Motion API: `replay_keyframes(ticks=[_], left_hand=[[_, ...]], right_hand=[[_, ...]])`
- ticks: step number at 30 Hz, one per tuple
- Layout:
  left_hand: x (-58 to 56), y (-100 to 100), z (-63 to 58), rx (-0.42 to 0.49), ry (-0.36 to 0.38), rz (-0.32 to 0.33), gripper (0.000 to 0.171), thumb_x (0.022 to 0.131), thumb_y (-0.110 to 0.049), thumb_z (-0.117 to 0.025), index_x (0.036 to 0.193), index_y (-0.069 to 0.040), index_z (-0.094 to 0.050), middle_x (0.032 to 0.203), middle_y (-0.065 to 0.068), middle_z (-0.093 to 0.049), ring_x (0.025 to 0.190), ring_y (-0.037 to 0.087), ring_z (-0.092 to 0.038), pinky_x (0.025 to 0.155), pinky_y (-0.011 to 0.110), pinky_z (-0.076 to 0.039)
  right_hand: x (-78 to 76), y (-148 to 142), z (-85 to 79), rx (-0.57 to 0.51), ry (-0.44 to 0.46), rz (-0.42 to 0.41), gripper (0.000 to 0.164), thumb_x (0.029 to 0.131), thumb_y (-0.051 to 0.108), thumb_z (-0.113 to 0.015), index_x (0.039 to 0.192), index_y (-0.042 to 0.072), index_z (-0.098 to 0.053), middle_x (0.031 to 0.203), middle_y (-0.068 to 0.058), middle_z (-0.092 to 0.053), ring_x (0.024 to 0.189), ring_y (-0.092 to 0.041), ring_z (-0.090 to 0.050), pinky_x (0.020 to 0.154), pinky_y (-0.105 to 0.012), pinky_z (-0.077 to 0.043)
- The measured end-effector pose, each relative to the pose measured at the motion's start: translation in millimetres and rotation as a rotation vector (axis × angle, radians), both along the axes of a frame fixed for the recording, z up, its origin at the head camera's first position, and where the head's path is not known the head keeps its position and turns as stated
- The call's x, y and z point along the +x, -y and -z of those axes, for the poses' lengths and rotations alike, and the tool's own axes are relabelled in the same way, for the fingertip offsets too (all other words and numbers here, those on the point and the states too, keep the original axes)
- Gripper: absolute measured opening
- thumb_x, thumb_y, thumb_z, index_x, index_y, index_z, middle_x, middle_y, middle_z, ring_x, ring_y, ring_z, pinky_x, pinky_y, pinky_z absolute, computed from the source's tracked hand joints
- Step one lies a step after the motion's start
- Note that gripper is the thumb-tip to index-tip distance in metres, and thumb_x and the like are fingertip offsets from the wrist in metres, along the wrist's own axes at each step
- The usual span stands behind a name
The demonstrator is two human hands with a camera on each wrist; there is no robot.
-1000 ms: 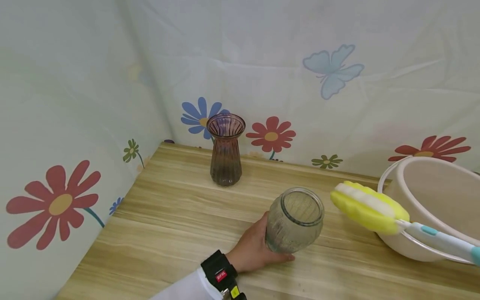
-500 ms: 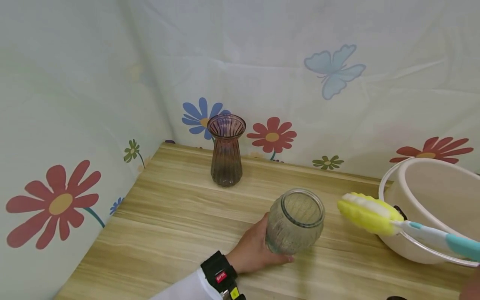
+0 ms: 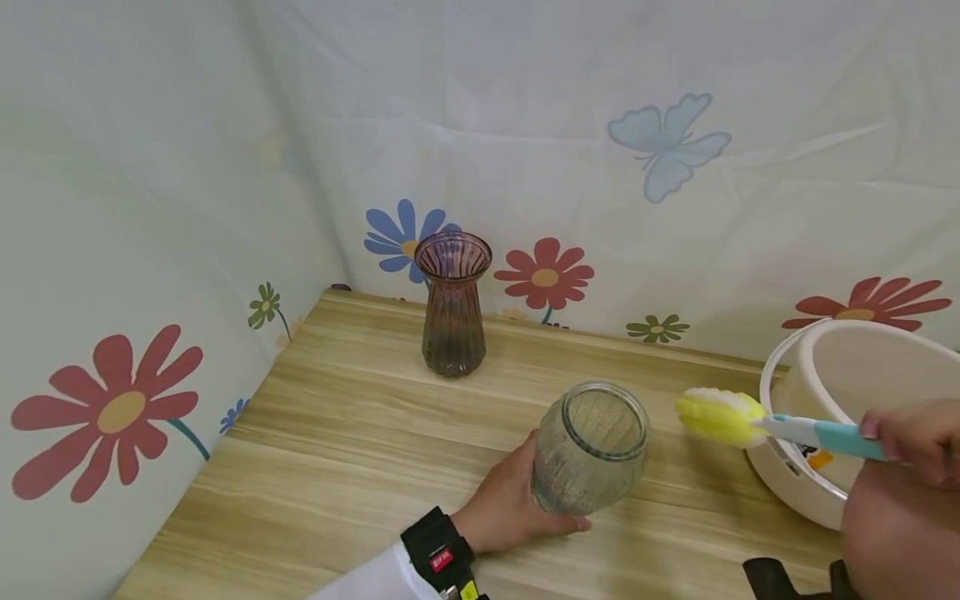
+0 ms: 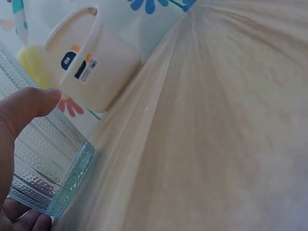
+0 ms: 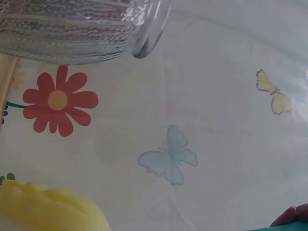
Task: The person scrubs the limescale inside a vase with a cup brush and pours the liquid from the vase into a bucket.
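Observation:
My left hand grips a round, clear ribbed glass vase, its thumb and fingers around the lower body. In the left wrist view the thumb lies across the textured glass, near the wooden surface. At the right, my right hand holds the teal and white handle of a sponge brush. Its yellow and white head points left, apart from the vase, and appears large in the right wrist view as a yellow sponge. Only a few fingertips of that hand show there.
A purple-tinted fluted vase stands upright towards the back of the wooden table. A cream bucket with a handle sits at the right, behind the brush. Flower-printed sheeting hangs behind and at the left.
My right hand has come into view from the right edge. The brush has levelled out, and its head has shifted slightly right. My left hand and the glass vase have stayed nearly still.

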State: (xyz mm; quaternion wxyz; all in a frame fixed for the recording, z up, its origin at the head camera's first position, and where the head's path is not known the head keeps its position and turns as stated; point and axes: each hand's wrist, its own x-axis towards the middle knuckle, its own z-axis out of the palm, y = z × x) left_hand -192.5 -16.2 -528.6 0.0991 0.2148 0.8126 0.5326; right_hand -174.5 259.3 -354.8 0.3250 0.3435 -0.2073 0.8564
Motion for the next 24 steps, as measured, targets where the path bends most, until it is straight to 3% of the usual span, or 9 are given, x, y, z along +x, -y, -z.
replay_keyframes(ticks=[2,3,4,7,9,13,17,24], left_hand=[[0.1,-0.4,0.3,-0.002,-0.001,0.0,0.106,0.073,-0.053,-0.092,0.155,-0.05,-0.024,0.148,-0.015,-0.053,0.136,0.01,-0.052,0.113,0.04,-0.045],[0.1,-0.6,0.3,-0.004,-0.003,0.0,0.106,0.073,-0.053,-0.092,0.155,-0.049,-0.024,0.148,-0.015,-0.053,0.136,0.01,-0.052,0.113,0.04,-0.045],[0.1,-0.6,0.2,-0.003,-0.003,0.0,0.106,0.073,-0.053,-0.092,0.155,-0.049,-0.024,0.147,-0.015,-0.053,0.135,0.01,-0.052,0.113,0.04,-0.045],[0.1,-0.7,0.5,0.007,0.001,0.005,0.105,0.074,-0.053,-0.092,0.155,-0.049,-0.025,0.147,-0.015,-0.053,0.135,0.009,-0.053,0.113,0.039,-0.045],[0.2,-0.6,0.8,0.016,0.003,0.007,0.105,0.074,-0.052,-0.092,0.154,-0.05,-0.024,0.147,-0.016,-0.053,0.135,0.009,-0.053,0.113,0.039,-0.045],[-0.1,-0.1,0.8,0.037,0.001,0.018,0.105,0.075,-0.051,-0.091,0.155,-0.05,-0.023,0.149,-0.017,-0.051,0.136,0.009,-0.052,0.114,0.039,-0.045],[0.2,0.0,0.8,0.044,0.004,0.024,0.106,0.076,-0.052,-0.091,0.156,-0.05,-0.022,0.15,-0.017,-0.05,0.136,0.009,-0.052,0.114,0.039,-0.044],[0.4,-0.3,-0.5,0.053,0.009,0.026,0.105,0.076,-0.051,-0.091,0.156,-0.05,-0.023,0.15,-0.017,-0.051,0.137,0.01,-0.052,0.115,0.04,-0.043]], right_hand=[[-1.6,-1.3,1.7,0.062,0.021,-0.031,0.025,0.092,0.003,-0.015,0.069,-0.004,-0.022,0.069,-0.012,-0.023,0.07,-0.025,-0.024,0.07,-0.033,-0.025],[0.5,3.6,4.2,-0.003,0.086,0.008,0.026,0.095,0.005,-0.015,0.072,-0.005,-0.022,0.07,-0.013,-0.024,0.072,-0.028,-0.024,0.07,-0.035,-0.026],[0.1,3.6,5.2,0.008,0.115,0.007,0.026,0.097,0.003,-0.017,0.073,-0.005,-0.023,0.07,-0.013,-0.025,0.073,-0.028,-0.025,0.07,-0.036,-0.028],[-2.4,2.0,8.6,0.052,0.214,0.028,0.02,0.095,-0.005,-0.027,0.075,-0.006,-0.029,0.068,-0.014,-0.031,0.073,-0.027,-0.029,0.07,-0.036,-0.029],[-6.4,1.0,10.6,0.055,0.243,0.013,0.018,0.091,-0.009,-0.025,0.073,-0.004,-0.028,0.065,-0.014,-0.034,0.07,-0.025,-0.03,0.068,-0.034,-0.026],[-14.2,2.5,13.8,0.068,0.281,0.022,0.022,0.086,-0.009,-0.019,0.068,-0.002,-0.028,0.061,-0.013,-0.036,0.066,-0.023,-0.029,0.066,-0.031,-0.018],[-17.5,5.5,18.8,0.095,0.286,0.03,0.028,0.089,-0.011,-0.016,0.069,-0.006,-0.035,0.062,-0.014,-0.039,0.066,-0.023,-0.029,0.064,-0.031,-0.017],[-23.0,13.5,27.3,0.093,0.28,0.075,0.031,0.095,-0.013,-0.024,0.072,-0.01,-0.043,0.064,-0.015,-0.044,0.067,-0.025,-0.03,0.068,-0.036,-0.041]])
